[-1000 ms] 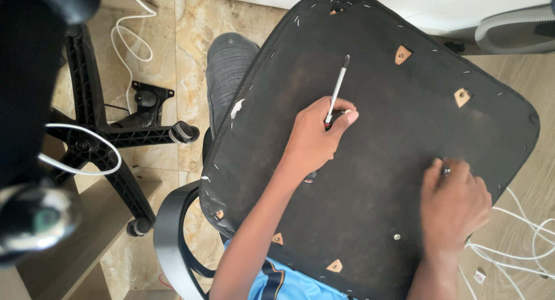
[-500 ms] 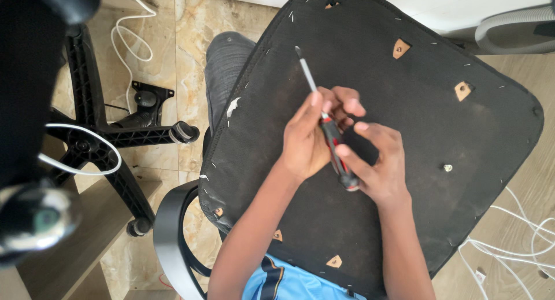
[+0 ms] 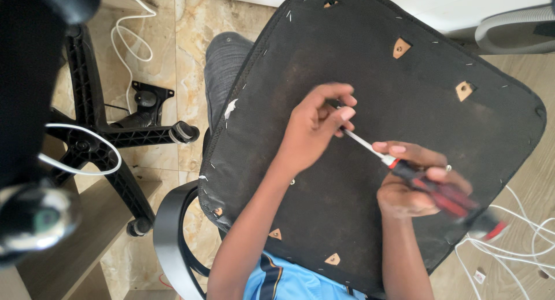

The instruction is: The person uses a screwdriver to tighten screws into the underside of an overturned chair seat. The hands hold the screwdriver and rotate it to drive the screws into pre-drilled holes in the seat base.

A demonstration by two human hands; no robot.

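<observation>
Since the earlier frame your screwdriver [image 3: 425, 178] has swung from pointing up-left to lying across the seat, tip toward the left, handle toward the lower right; your right hand [image 3: 413, 184] has slid back with it. That hand is now closed around the red-and-black handle, the handle end blurred and overhanging the seat's right edge above the white cables [image 3: 520, 230]. Your left hand [image 3: 315, 123] pinches the tip end of the metal shaft between thumb and fingertips, apparently to steady and guide the point; whether a screw is caught under those fingers cannot be told. The upturned chair seat [image 3: 370, 63] rests on your lap, black underside facing you, which puts its mounting points in reach: tan triangular patches [image 3: 401, 47] near the far edge and near the edge closest to you. One small metal stud [image 3: 448, 167] shows just beside your right fingers. Open room: the centre of the seat underside around both hands carries nothing. On the left, the wheeled chair base [image 3: 104, 135] and its armrest loop [image 3: 167, 230] stand close to the seat's left edge, so clearance there is tighter than toward the right.
</observation>
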